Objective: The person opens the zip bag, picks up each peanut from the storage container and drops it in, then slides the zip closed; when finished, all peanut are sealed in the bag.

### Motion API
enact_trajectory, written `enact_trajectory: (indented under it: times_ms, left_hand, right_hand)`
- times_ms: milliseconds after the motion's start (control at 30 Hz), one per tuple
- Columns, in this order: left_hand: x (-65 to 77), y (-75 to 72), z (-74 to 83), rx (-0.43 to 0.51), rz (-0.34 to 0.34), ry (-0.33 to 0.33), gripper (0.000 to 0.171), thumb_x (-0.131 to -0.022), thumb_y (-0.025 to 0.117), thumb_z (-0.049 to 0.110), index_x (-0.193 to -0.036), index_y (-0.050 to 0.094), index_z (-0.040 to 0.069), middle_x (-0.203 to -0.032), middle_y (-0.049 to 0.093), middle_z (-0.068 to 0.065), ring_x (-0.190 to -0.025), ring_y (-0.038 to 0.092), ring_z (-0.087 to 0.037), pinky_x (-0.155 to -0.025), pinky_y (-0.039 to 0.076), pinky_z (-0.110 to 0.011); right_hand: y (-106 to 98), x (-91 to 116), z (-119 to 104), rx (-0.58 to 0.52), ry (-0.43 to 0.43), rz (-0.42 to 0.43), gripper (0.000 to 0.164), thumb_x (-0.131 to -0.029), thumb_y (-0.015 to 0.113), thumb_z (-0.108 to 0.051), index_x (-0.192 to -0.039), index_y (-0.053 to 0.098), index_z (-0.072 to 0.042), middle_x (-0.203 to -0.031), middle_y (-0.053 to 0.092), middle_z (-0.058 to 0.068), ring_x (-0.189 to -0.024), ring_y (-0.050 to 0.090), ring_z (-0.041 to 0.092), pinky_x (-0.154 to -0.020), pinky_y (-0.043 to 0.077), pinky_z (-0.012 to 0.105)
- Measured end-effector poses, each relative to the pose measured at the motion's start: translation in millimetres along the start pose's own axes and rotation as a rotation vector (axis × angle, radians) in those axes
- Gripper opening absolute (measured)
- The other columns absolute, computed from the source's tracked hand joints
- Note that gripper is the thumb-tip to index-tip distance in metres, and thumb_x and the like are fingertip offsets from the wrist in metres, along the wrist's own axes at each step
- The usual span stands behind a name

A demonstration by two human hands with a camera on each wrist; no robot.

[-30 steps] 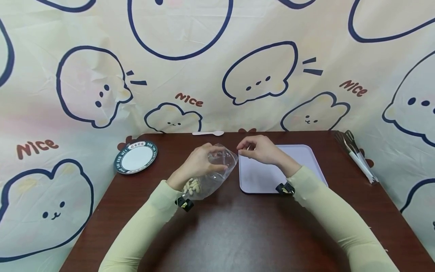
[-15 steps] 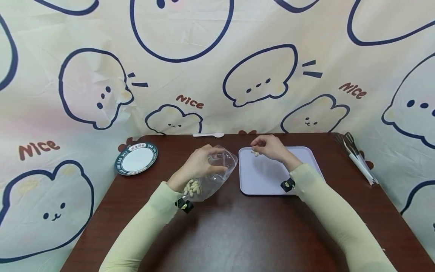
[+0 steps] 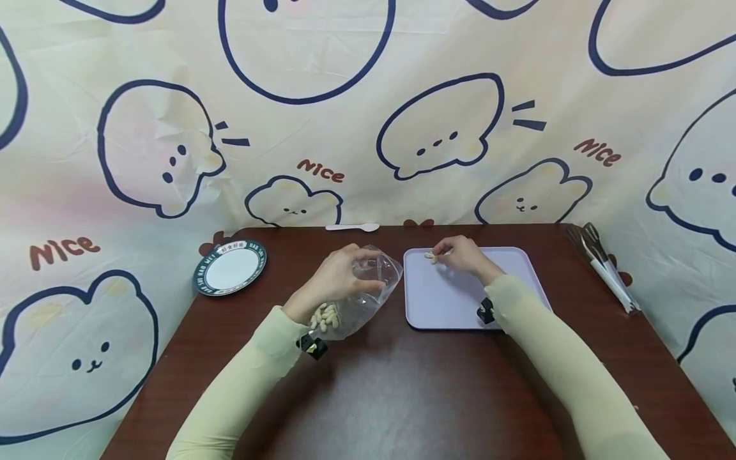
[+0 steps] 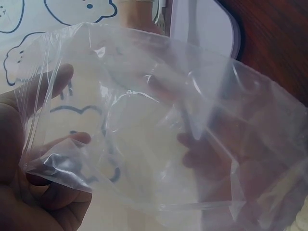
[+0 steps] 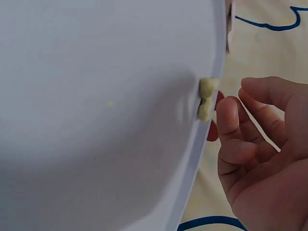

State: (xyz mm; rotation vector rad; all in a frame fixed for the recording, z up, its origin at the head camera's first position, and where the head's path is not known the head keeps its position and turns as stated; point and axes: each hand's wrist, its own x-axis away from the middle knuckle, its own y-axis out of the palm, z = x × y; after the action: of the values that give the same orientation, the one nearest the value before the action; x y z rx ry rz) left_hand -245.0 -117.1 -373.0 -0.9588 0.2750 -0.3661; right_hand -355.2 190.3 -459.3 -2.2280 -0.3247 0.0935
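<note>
In the head view my left hand (image 3: 336, 275) grips a clear plastic bag (image 3: 359, 316) by its mouth, held spread over the table. Several pale, peanut-like pieces (image 3: 325, 316) lie gathered in its lower end. The left wrist view shows the bag's clear film (image 4: 144, 144) with fingers (image 4: 60, 82) at its side. My right hand (image 3: 462, 255) is at the far left part of a pale lilac tray (image 3: 448, 303). Pale pieces (image 5: 207, 98) lie against the tray's rim, close to its fingertips. Thumb and forefinger are apart there, with nothing between them.
A plate (image 3: 230, 268) with a green patterned rim is at the table's left edge. A white spoon (image 3: 353, 227) lies along the back edge. Whisk-like utensils (image 3: 609, 275) with white handles lie at the right edge. A printed cloth (image 3: 368, 140) hangs behind the brown table (image 3: 379, 396).
My right hand has moved from beside the bag's mouth to over the tray, then lower. The pieces at its fingertips now lie on the tray, released. My left hand and the bag have stayed put.
</note>
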Motion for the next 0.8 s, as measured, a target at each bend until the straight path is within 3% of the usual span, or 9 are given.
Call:
enact_trajectory:
  times_ms: [333, 800]
  left_hand:
    - [0.2, 0.9, -3.3, -0.011, 0.005, 0.007, 0.067, -0.078, 0.083, 0.045, -0.138, 0.061, 0.024, -0.102, 0.059, -0.001, -0.089, 0.054, -0.018, -0.069, 0.046, -0.031]
    - [0.9, 0.1, -2.6, -0.002, 0.003, -0.003, 0.067, -0.079, 0.083, 0.044, -0.138, 0.06, 0.023, -0.104, 0.059, -0.002, -0.091, 0.056, -0.018, -0.07, 0.047, -0.031]
  right_hand:
    - [8.0, -6.0, 6.0, 0.033, 0.004, -0.04, 0.019, -0.092, 0.067, -0.015, -0.109, 0.074, -0.011, -0.118, 0.071, 0.011, -0.112, 0.059, 0.03, -0.096, 0.044, 0.045]
    - [13.5, -6.2, 1.9, 0.065, 0.0, -0.066, 0.016, -0.091, 0.071, -0.017, -0.105, 0.076, -0.012, -0.107, 0.074, 0.008, -0.094, 0.064, 0.022, -0.078, 0.049, 0.032]
